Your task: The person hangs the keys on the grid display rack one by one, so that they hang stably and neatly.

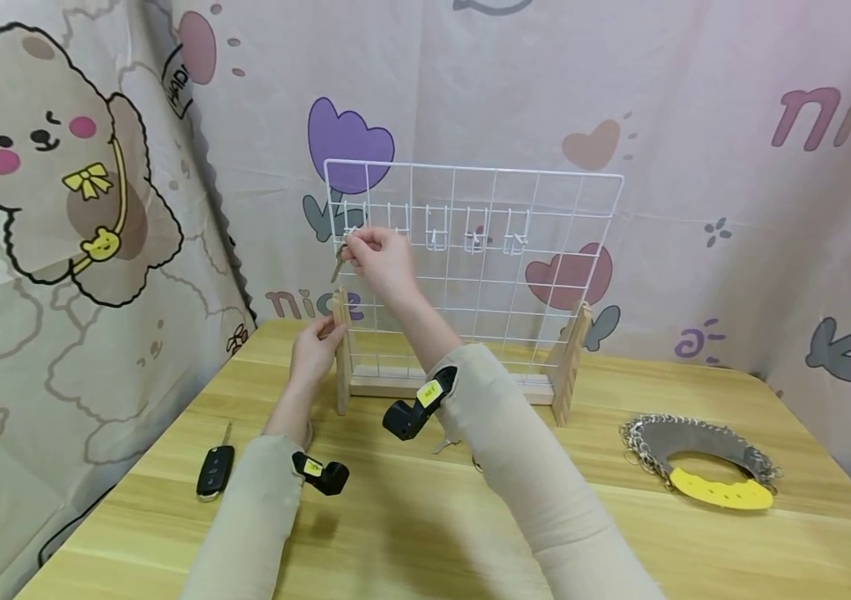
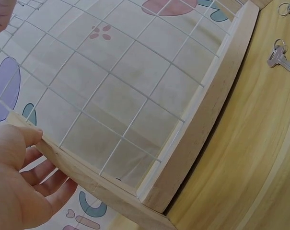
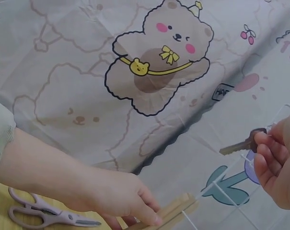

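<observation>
Fingers, right hand (image 1: 387, 262): thumb and fingertips clamped on the head of a key (image 1: 337, 265), blade slanting down and clear of the hand.
Key position: in the air by the left edge of the wire grid (image 1: 474, 268), below its upper left corner, near the leftmost hook (image 1: 351, 230). Contact with that hook: cannot tell, hand in the way.
Fingers, left hand (image 1: 314, 350): thumb on one side, fingers on the other, gripping the left wooden upright (image 1: 342, 367) near its top.
Surface (image 1: 733, 567): grid and stand toward the far edge; car key (image 1: 216, 472) near the left edge; loose key (image 1: 446, 445) in front of the base bar (image 1: 380, 387); curved grey piece with metal links and yellow grip (image 1: 721, 490) toward the right edge. Scissors (image 3: 44, 215) by the left forearm.
Drop risk: small pinch, so a slight slackening or a knock against the wires could send the key down.
Miss risk: fingers crowd the hook; a hidden tip could be overshot.
Tilt risk: a hard push up high could rock the stand if the left grip eases.
Snag risk: right sleeve (image 1: 530, 467) passes over the loose key; a low withdrawal could drag it.
</observation>
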`<state>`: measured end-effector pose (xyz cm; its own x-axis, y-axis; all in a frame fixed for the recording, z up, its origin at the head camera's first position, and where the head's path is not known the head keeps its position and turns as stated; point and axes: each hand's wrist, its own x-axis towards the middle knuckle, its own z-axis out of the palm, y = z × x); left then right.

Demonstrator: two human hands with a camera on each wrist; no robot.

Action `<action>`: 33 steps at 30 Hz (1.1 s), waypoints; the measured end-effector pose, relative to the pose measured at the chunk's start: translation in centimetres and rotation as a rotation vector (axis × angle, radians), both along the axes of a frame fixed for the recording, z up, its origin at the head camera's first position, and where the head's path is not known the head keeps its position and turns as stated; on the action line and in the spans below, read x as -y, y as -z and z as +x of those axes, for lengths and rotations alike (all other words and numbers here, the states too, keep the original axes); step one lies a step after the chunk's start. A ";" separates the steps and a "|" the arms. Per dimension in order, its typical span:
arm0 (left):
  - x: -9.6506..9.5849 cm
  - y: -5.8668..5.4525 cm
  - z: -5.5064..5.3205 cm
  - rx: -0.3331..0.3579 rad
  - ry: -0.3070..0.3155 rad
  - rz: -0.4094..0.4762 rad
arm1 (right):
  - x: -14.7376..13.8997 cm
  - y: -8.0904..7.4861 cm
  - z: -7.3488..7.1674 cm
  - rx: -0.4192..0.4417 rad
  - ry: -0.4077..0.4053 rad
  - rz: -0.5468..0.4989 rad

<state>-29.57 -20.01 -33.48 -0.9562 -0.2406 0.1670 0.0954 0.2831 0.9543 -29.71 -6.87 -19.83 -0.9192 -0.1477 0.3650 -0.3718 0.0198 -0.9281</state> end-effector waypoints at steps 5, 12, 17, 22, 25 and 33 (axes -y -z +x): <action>-0.1 0.1 -0.1 -0.004 0.001 0.010 | -0.2 0.1 0.1 0.032 -0.004 -0.038; -0.2 0.2 0.0 -0.010 -0.006 -0.013 | -1.3 1.2 0.1 0.052 -0.013 0.037; -0.1 0.4 -0.1 -0.011 -0.008 -0.002 | -2.4 2.9 -0.2 0.088 -0.059 0.002; 0.0 0.5 0.1 -0.007 -0.015 0.005 | -3.9 5.3 -0.1 0.126 -0.090 0.031; 0.1 0.6 0.1 -0.006 -0.017 -0.019 | -4.9 6.9 0.1 0.141 -0.105 0.049; -0.1 0.4 0.0 -0.006 -0.017 -0.025 | -8.3 10.6 0.7 0.120 -0.090 0.067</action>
<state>-29.58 -19.89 -33.91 -0.9510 -0.2522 0.1789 0.0963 0.3081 0.9465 -29.00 1.48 -30.40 -0.9375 -0.2521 0.2398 -0.2611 0.0542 -0.9638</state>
